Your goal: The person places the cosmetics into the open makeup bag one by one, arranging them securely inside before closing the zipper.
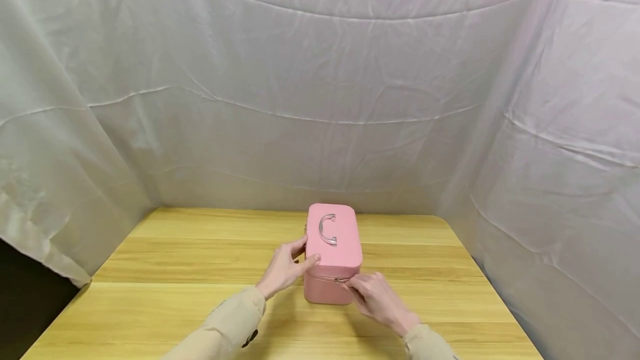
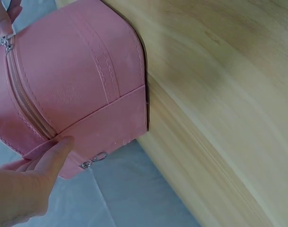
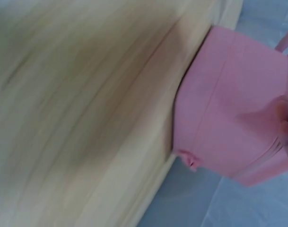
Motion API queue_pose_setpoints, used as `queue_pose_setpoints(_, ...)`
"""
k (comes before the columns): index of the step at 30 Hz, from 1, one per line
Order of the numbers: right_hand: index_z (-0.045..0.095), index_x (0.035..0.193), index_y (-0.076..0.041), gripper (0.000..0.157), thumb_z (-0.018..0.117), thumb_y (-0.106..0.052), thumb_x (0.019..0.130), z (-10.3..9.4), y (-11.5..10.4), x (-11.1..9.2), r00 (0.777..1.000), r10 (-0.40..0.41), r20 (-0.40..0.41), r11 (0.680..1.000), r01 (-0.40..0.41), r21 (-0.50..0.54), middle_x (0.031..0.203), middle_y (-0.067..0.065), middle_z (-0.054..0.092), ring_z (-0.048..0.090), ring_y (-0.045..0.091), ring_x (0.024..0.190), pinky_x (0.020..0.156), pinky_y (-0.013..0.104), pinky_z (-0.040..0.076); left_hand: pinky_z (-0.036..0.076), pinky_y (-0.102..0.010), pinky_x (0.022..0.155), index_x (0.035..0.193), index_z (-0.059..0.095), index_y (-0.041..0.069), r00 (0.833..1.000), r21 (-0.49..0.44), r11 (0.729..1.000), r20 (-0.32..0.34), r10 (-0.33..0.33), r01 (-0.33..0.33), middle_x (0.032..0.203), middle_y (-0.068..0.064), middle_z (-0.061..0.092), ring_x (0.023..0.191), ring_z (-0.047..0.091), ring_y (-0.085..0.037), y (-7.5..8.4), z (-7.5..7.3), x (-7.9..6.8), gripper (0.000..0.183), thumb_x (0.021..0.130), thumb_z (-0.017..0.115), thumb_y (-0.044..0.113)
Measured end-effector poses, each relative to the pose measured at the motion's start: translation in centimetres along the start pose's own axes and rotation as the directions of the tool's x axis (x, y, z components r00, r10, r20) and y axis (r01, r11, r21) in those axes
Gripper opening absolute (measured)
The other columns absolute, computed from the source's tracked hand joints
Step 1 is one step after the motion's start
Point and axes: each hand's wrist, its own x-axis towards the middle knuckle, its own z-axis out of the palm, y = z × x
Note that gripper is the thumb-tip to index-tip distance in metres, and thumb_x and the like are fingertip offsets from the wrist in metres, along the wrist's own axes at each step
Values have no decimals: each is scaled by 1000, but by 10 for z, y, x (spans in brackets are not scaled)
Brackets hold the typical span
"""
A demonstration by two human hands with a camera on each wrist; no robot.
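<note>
A pink carrying case [image 1: 334, 290] with a silver handle [image 1: 322, 230] on its lid stands on the wooden table. My right hand [image 1: 377, 296] is at the front right corner, pinching a metal zipper pull [image 2: 7, 43]. From there a zipper [image 2: 28, 104] runs along the seam toward the left side. My left hand [image 1: 287, 264] rests against the left side with fairly straight fingers, its thumb lying on the lid's front left corner. The lid is down. What the case contains is hidden.
The wooden table [image 1: 200, 260] extends to both sides of the case. Pale cloth [image 1: 300, 71] hangs behind the table and along its sides. Another metal zipper pull [image 2: 94, 161] hangs on the case's left side.
</note>
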Motion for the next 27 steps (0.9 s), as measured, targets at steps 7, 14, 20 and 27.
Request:
queue_pose_setpoints(7, 64, 77, -13, 27, 55, -16, 103, -8, 14, -14, 999, -16, -31, 999, 17, 29, 61, -10, 58, 43, -8, 56, 51, 4, 35, 44, -55, 111, 149, 37, -11, 1000, -3, 1000, 3, -1, 1, 146, -31, 49, 136, 48, -47, 0, -1, -1, 72, 95, 70, 24)
queue_pose_setpoints(14, 66, 80, -11, 17, 65, -11, 98, -13, 28, -25, 999, 5, -35, 999, -3, 54, 66, -6, 66, 53, -5, 57, 54, 6, 44, 44, -54, 111, 149, 35, -12, 1000, -10, 1000, 7, 9, -9, 148, -33, 47, 137, 47, -48, 2, 1, 1, 72, 95, 70, 22)
queue_pose_setpoints(20, 68, 81, -11, 14, 74, 1, 86, -15, 33, -28, 997, 57, -43, 992, -52, 118, 65, -6, 65, 49, -8, 58, 53, 4, 42, 43, -56, 112, 149, 36, -12, 1000, -25, 1000, 3, 18, -18, 147, -33, 47, 137, 47, -48, 3, 2, 2, 72, 95, 70, 22)
queue_pose_setpoints(27, 76, 88, 1, 8, 70, -3, 91, -18, 27, -28, 850, 462, 252, 664, -520, 537, 71, 13, 73, 65, 4, 58, 54, 21, 58, 43, -57, 111, 148, 36, -13, 1000, -45, 999, -6, -4, 4, 147, -33, 47, 137, 47, -49, 3, 1, -2, 72, 94, 71, 19)
